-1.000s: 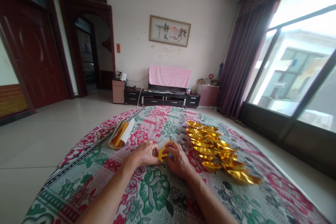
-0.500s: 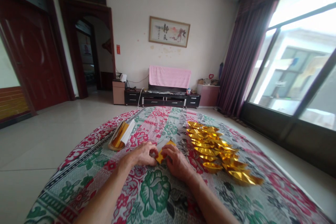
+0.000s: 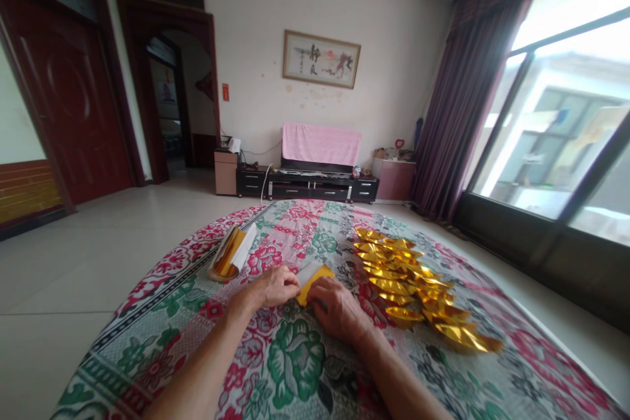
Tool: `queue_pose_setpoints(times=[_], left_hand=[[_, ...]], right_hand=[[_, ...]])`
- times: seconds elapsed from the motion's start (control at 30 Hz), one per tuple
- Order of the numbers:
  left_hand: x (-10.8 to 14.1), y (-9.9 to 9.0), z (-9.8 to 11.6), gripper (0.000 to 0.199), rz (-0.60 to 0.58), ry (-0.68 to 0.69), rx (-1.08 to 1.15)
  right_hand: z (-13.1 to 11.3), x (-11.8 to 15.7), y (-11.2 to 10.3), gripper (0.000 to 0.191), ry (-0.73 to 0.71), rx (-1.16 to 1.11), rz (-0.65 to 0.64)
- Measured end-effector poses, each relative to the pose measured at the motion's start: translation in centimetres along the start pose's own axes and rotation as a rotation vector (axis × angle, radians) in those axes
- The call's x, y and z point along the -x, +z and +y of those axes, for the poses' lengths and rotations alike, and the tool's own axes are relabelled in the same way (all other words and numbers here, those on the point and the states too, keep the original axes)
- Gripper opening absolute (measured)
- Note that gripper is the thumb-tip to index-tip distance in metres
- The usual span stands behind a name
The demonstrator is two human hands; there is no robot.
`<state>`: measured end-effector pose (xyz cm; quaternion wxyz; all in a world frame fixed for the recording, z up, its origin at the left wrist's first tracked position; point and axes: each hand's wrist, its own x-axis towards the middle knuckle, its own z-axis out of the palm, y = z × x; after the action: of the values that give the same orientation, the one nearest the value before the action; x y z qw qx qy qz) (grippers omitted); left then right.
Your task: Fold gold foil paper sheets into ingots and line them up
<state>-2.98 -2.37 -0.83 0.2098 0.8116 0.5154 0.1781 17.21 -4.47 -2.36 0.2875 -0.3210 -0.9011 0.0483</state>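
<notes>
A sheet of gold foil paper [image 3: 311, 281] with a white side lies partly folded on the flowered tablecloth, between my two hands. At its left edge, the bent fingers of my left hand [image 3: 276, 286] close on the paper. My right hand [image 3: 338, 310] has its fingers curled over the right part of the sheet, covering some of the gold. To the right stand rows of folded gold paper ingots [image 3: 403, 275]. A curled stack of gold and white paper sheets [image 3: 231, 254] lies to the left, beyond my left forearm.
The patterned tablecloth [image 3: 295, 357] covers a round-edged table. Beyond it, a low black cabinet [image 3: 310, 189] stands against the wall, with a pink cloth [image 3: 321, 143] draped over something on it. A large window [image 3: 556, 118] is on the right.
More of the foil paper shows between my hands. My right hand has shifted slightly right and down along the sheet. The whole view has moved a little.
</notes>
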Motion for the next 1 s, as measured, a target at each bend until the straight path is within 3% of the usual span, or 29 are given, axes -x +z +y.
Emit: queue_pose_setpoints(times=[0.5,1.0], left_hand=[[0.1,0.1,0.5,0.020,0.028,-0.031,-0.069],[-0.1,0.1,-0.3,0.022,0.003,0.006,-0.013]], right_hand=[[-1.1,-0.4,-0.3,0.011,-0.034,0.010,-0.006],[-1.8,-1.3,0.8,0.016,0.236,0.024,0.100]])
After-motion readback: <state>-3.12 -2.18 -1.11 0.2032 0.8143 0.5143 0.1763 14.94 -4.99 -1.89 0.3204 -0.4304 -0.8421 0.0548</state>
